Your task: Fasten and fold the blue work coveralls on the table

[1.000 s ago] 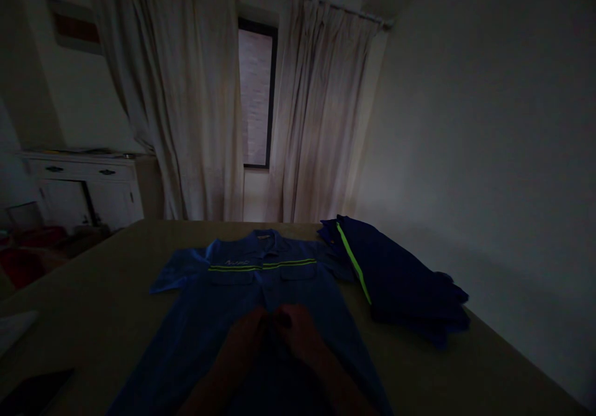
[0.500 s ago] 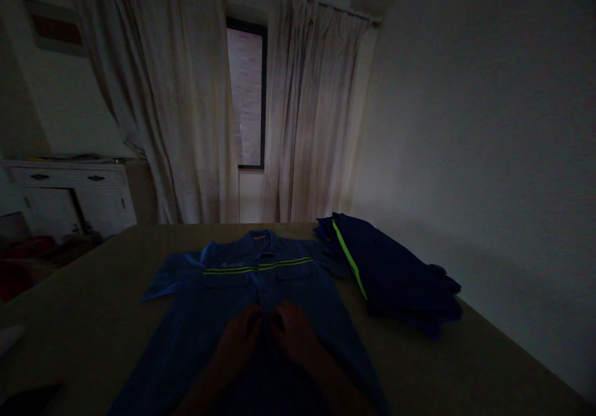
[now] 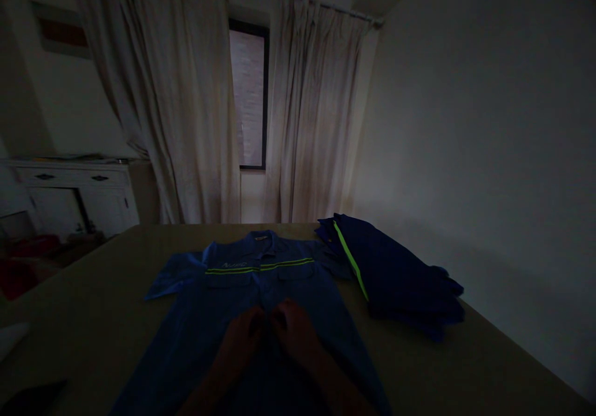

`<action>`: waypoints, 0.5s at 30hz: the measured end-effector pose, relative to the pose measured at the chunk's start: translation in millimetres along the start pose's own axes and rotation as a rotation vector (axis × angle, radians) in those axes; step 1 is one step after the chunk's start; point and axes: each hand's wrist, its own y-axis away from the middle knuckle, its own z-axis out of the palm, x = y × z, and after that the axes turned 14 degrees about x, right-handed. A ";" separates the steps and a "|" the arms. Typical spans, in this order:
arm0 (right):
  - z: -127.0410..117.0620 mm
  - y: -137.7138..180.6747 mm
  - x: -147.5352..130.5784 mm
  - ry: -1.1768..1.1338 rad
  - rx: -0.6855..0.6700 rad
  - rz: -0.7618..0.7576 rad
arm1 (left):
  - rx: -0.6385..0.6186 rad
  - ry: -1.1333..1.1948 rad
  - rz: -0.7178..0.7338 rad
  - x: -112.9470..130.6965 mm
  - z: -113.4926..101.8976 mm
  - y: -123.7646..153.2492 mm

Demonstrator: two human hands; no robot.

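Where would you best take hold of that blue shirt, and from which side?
Probably by both shoulders, one on each side of the collar, pinched from above: the shirt lies flat, front up, on the table, and its shoulders are spread wide.

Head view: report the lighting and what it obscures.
In the head view, the scene is dim, the window pane among its brighter areas; the left hand and right hand are dark against the blue short-sleeved shirt, contact unclear.

Dim light seemingly comes from the window [image 3: 250, 99].
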 end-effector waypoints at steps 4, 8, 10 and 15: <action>1.1 -0.4 3.0 0.053 -0.073 -0.062 | 0.068 -0.005 -0.030 0.5 3.0 0.3; 2.0 0.0 4.6 0.055 -0.064 -0.089 | 0.074 0.051 -0.071 0.1 1.7 -1.8; 1.1 -0.1 3.4 0.030 -0.061 -0.095 | 0.056 0.055 -0.087 -1.6 0.1 -3.0; -2.2 0.3 -1.6 0.012 -0.072 -0.083 | 0.016 0.104 -0.092 -8.4 -2.0 -4.5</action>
